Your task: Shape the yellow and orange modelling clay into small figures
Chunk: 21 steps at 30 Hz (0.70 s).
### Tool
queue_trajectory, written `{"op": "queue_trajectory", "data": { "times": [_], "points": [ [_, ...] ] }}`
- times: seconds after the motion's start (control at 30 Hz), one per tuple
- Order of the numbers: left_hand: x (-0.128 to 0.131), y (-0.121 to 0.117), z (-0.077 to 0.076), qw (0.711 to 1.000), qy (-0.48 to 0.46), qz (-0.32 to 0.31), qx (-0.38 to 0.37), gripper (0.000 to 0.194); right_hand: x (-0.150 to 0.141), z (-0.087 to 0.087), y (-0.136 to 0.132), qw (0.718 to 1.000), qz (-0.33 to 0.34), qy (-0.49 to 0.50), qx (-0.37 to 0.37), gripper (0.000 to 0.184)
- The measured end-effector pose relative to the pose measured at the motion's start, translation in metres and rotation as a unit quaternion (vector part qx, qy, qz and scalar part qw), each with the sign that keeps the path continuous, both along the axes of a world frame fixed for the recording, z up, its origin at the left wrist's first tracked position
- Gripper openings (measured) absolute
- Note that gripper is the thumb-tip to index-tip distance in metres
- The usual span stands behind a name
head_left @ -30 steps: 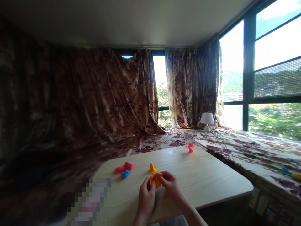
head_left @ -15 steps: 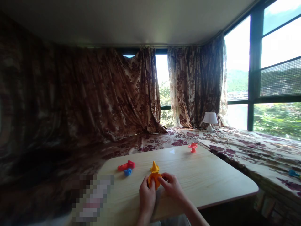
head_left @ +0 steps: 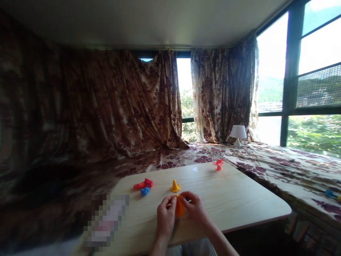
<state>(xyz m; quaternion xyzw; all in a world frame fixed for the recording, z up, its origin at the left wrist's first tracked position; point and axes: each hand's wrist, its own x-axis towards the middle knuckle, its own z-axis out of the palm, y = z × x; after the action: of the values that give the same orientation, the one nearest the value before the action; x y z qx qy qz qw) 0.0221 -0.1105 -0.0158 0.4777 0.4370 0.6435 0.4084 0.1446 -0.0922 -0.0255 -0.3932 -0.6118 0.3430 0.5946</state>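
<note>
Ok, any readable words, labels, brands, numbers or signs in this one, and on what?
None can be read.
The held orange piece, yellow cone, table and lamp show no lettering.
The pixelated patch at the table's left is too blurred to tell.

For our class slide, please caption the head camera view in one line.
Left hand and right hand hold an orange piece at a pale table, a yellow cone-shaped piece just beyond.

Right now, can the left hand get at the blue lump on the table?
Probably yes: the blue lump lies nearby, ahead and to the left, with nothing visible between. But the left hand is on the orange piece, so it would likely need to let go first.
</note>
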Motion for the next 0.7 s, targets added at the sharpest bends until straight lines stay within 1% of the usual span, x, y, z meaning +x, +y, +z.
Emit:
{"op": "queue_trajectory", "data": {
  "times": [0.2, 0.37, 0.5, 0.6, 0.7],
  "points": [
    [0.001, 0.0007, -0.0013, 0.999, 0.033, -0.007, 0.022, 0.02, 0.0009, 0.0018, -0.0025, 1.0, -0.004, -0.021, 0.012, 0.024],
    [-0.0005, 0.0029, -0.0043, 0.998, 0.061, 0.009, 0.03, 0.025, -0.0002, 0.0032, -0.0045, 0.999, -0.001, -0.035, 0.024, 0.024],
    [-0.0007, 0.0044, -0.0064, 0.997, 0.071, 0.016, 0.031, 0.026, -0.0008, 0.006, -0.0073, 0.998, 0.006, -0.043, 0.034, 0.023],
    [0.0, 0.0049, -0.0068, 0.996, 0.086, 0.019, 0.033, 0.026, -0.0009, 0.0039, -0.0056, 0.998, 0.003, -0.046, 0.038, 0.02],
    [0.0006, 0.005, -0.0058, 0.994, 0.105, 0.018, 0.038, 0.025, -0.001, -0.0017, -0.0002, 0.999, -0.008, -0.042, 0.034, 0.017]
  ]
}}
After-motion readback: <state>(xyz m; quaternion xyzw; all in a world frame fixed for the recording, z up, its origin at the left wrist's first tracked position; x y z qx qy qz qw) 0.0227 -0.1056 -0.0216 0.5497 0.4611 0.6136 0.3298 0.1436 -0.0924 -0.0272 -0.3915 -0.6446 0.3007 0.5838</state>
